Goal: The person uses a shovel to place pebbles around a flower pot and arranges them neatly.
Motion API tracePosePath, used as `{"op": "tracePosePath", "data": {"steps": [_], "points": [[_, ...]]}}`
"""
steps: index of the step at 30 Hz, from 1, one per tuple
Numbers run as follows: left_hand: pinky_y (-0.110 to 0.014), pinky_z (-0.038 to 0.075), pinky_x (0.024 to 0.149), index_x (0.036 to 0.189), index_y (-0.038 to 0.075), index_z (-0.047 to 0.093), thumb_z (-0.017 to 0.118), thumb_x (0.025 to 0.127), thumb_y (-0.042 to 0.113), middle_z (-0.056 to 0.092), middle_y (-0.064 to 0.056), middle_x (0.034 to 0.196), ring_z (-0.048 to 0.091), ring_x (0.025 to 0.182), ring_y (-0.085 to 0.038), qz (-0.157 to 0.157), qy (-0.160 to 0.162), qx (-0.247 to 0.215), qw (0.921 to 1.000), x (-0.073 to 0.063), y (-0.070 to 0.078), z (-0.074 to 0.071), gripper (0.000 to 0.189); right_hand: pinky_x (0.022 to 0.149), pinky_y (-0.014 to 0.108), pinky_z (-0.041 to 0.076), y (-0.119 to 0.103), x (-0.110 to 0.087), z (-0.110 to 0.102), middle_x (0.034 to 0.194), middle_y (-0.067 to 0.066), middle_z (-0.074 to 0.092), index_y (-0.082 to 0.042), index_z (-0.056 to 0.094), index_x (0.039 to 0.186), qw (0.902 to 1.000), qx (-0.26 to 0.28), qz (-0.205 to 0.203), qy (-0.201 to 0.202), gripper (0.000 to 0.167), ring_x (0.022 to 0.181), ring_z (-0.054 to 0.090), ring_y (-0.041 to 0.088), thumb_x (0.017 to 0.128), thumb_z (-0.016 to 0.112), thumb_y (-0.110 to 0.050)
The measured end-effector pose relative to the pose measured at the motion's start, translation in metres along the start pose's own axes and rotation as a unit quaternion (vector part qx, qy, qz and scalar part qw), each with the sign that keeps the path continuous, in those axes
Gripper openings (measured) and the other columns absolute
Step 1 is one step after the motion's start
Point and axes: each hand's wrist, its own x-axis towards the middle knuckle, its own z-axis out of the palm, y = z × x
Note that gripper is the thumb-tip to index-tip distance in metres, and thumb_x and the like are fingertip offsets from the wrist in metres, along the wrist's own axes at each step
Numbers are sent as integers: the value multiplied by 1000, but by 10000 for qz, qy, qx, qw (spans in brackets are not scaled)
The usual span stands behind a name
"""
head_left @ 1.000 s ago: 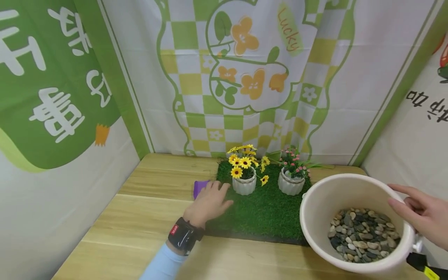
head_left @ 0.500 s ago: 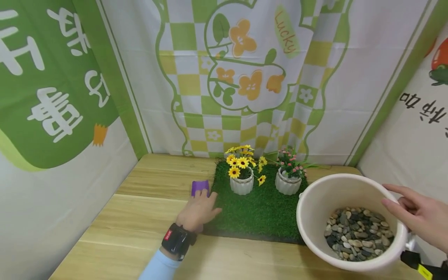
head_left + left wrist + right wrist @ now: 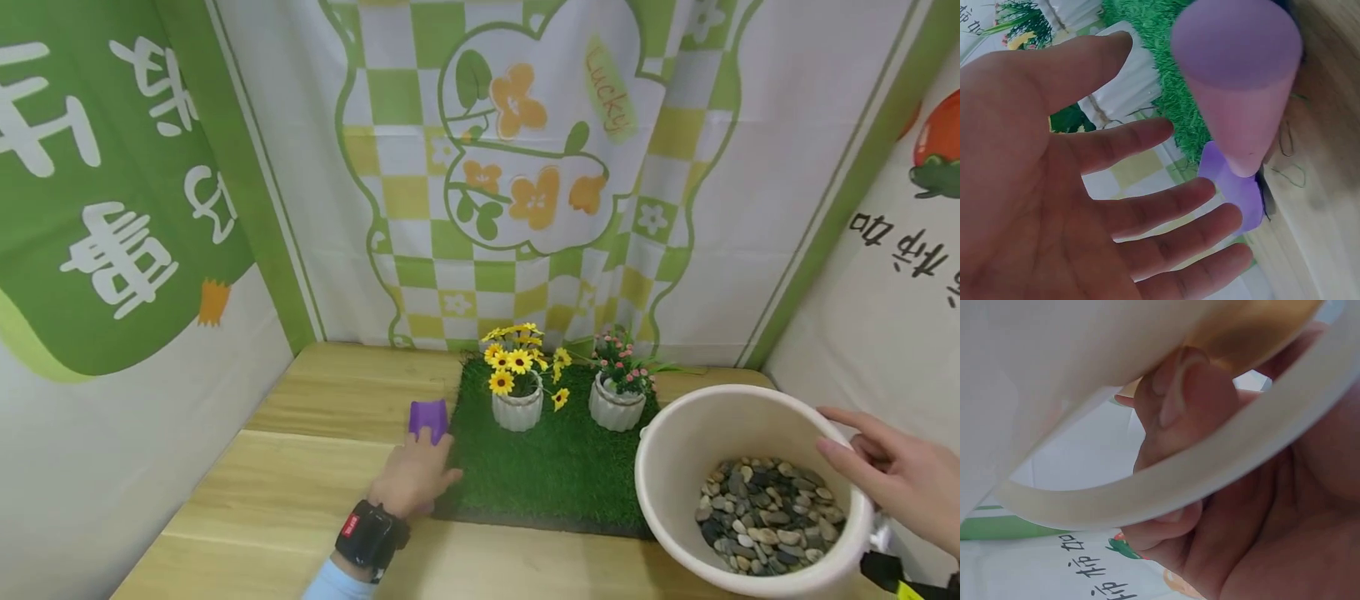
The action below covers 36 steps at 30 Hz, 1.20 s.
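A toy trowel with a purple scoop (image 3: 429, 418) lies on the table along the left edge of the grass mat. My left hand (image 3: 412, 477) hovers over its handle, partly covering it. In the left wrist view the fingers (image 3: 1197, 256) are extended and spread beside the pink handle (image 3: 1238, 94), not wrapped round it. At the right stands a cream bucket (image 3: 712, 433) with grey and tan pebbles (image 3: 772, 521) in its bottom. My right hand (image 3: 900, 479) holds the bucket's far right rim, index finger and thumb at the edge. The bucket's curved handle (image 3: 1166, 487) crosses that hand in the right wrist view.
The green grass mat (image 3: 547, 483) lies mid-table, its right side partly hidden by the bucket. Two white pots stand on its back part, one with yellow flowers (image 3: 517, 408), one with pink flowers (image 3: 617, 407). Printed cloth (image 3: 532, 275) hangs behind the table (image 3: 300, 475).
My left hand has moved left and nearer to me, from the mat's edge to over the trowel's handle. The right hand stays on the bucket rim.
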Motion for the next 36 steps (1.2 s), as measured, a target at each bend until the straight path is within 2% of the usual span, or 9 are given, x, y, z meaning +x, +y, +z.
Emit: {"op": "tracePosePath", "data": {"steps": [7,11,19,22,26,29,34,36], "points": [[-52,52,78,124,6,59,71,87,41,59,-22,113,59,101,-38,-58,-325,-90,9994,3,-5,4,53,41,24,36,-2,1,0,63,2,50,6,43,140,10000,-29,77,30,59,44,41,8,101,53,-36],[-48,52,73,118,6,62,71,86,42,59,-18,107,58,95,-34,-85,-317,-75,9994,2,-6,6,49,41,25,37,-3,2,1,63,2,52,6,41,142,9999,-38,98,23,59,44,42,7,102,51,-37],[-47,52,70,115,4,62,74,84,41,59,-17,102,58,91,-32,-189,-194,185,9995,-2,-11,11,49,41,24,35,-10,3,0,62,2,49,8,45,137,9999,54,14,140,54,43,40,6,102,52,-32],[-47,52,70,113,5,62,73,86,40,60,-18,100,59,88,-32,-247,11,296,9993,-2,-13,15,46,41,24,35,-12,3,0,62,3,49,9,45,136,9997,142,21,210,52,43,39,6,102,52,-31],[-44,51,60,109,3,59,69,90,38,59,-18,89,59,75,-30,-421,297,434,9977,1,-13,15,41,41,24,35,-12,4,-3,63,3,48,9,45,136,9994,212,12,267,52,43,39,6,102,53,-30],[-39,48,50,97,1,59,65,92,39,57,-13,74,56,61,-26,-559,253,509,9968,3,-12,13,38,40,24,34,-12,4,-3,62,3,48,8,46,135,9992,233,-50,305,50,43,38,5,102,54,-28],[-34,42,42,72,11,56,64,93,37,50,-1,58,50,49,-17,-659,69,440,9968,-1,-12,16,35,42,24,33,-13,4,-2,61,2,49,8,48,134,9997,68,-33,253,51,44,37,6,101,54,-31],[-32,41,41,74,12,55,66,92,37,49,1,57,49,48,-16,-633,46,422,9971,-4,-12,19,32,42,24,32,-13,4,-1,61,1,49,7,50,133,9996,28,-53,282,51,45,36,6,101,56,-32]]}}
